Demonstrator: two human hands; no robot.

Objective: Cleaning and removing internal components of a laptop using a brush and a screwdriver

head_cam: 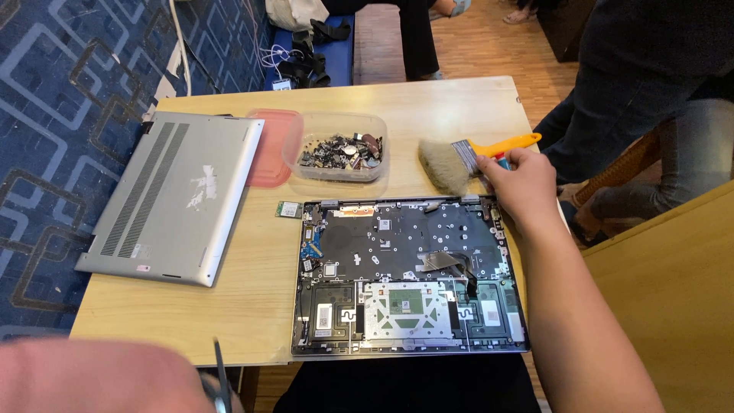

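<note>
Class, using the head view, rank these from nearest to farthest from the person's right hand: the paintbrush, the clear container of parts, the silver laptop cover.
1. paintbrush: at the right hand, table's far right.
2. clear container: middle, far side.
3. silver laptop cover: far left.

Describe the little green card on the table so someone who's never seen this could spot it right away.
Start at the wooden table and find the opened laptop base lying in the middle. Just off its top left corner lies the small green card, alone on bare wood below the clear tub of parts. It is the only loose flat green piece.
</note>
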